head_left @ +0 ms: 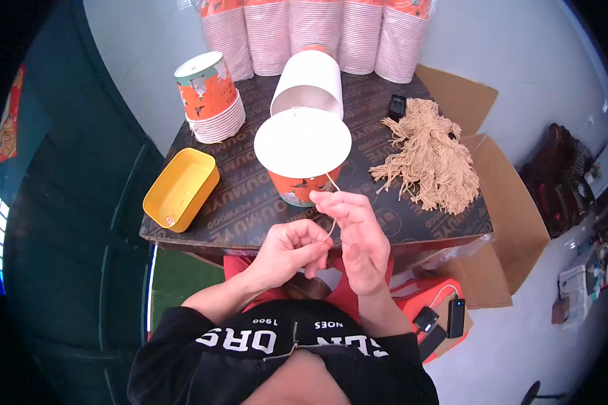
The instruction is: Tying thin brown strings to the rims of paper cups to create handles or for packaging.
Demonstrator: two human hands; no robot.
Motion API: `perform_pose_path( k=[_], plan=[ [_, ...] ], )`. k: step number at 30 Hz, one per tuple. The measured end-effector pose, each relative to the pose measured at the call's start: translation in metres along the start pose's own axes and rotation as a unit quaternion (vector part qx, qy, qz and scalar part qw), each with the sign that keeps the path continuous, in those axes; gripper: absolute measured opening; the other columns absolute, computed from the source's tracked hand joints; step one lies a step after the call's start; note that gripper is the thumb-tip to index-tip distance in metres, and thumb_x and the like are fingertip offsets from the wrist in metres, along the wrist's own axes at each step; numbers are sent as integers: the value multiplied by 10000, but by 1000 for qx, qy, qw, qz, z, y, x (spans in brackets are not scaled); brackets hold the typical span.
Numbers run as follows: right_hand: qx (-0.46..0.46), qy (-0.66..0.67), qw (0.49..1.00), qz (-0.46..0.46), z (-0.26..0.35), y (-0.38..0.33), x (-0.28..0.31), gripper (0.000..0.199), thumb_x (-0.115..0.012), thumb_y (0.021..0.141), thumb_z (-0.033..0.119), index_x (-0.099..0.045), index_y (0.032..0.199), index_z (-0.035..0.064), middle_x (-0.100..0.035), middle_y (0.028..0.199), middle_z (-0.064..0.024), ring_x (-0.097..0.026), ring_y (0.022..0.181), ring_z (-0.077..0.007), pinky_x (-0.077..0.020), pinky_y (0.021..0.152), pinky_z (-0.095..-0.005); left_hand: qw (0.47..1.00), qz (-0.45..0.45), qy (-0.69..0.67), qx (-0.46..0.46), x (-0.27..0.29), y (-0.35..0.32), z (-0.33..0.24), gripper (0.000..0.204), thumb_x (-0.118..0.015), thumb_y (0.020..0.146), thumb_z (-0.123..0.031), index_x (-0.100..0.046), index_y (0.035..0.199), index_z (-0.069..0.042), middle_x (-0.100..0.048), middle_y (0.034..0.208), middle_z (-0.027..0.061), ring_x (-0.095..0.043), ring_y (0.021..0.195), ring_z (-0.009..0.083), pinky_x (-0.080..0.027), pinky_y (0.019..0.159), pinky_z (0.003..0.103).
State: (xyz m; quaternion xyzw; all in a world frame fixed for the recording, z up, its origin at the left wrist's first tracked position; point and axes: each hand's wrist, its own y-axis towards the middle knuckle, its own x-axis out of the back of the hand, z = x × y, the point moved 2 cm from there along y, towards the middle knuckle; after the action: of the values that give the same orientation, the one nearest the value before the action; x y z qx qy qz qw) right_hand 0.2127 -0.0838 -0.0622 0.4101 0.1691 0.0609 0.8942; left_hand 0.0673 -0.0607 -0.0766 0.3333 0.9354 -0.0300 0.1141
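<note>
Nearest, the left hand (287, 253) and right hand (358, 233) meet at the near edge of the dark plywood tabletop (250, 209), both pinching a thin tan paper string (332, 183) that runs up to the orange paper bucket with white base (302, 154), upside down just beyond. Left lies a yellow plastic tray (181, 189); right, a heap of tan strings (431, 158); far back, stacked paper buckets (317, 34).
</note>
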Motion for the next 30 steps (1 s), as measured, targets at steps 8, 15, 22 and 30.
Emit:
perform_pose_path(
  k=[8,15,22,30],
  plan=[
    [-104,-446,883,-102,2,-16,12,377,-622,859,-14,-566,1232,-34,-638,1125,-149,-569,610,-148,-467,564,-280,961,-25,273,-40,15,-21,-18,90,-638,935,-82,-632,907,3,-648,681,64,-608,571,145,-471,528,282],
    [-68,-312,946,57,-1,-18,-15,305,-596,901,3,-597,1204,-29,-683,866,-121,-595,601,-161,-480,581,-285,839,29,523,-147,13,-19,-41,69,-647,845,-82,-639,871,-18,-647,731,182,-647,704,386,-513,598,444],
    [-77,-313,946,37,-5,-12,3,89,-703,806,-48,-674,866,10,-583,707,-96,-565,575,-184,-407,513,-300,857,-23,491,-155,20,-15,-54,37,-671,838,-41,-662,857,-11,-658,724,159,-677,672,327,-528,594,386],
    [-8,-340,929,-144,4,4,57,63,-656,871,-33,-615,857,13,-494,746,-26,-461,615,-102,-359,539,-249,704,-174,588,-359,44,15,-76,349,-718,751,46,-613,1080,-1,-622,1005,148,-634,885,290,-518,735,354]
  ],
)
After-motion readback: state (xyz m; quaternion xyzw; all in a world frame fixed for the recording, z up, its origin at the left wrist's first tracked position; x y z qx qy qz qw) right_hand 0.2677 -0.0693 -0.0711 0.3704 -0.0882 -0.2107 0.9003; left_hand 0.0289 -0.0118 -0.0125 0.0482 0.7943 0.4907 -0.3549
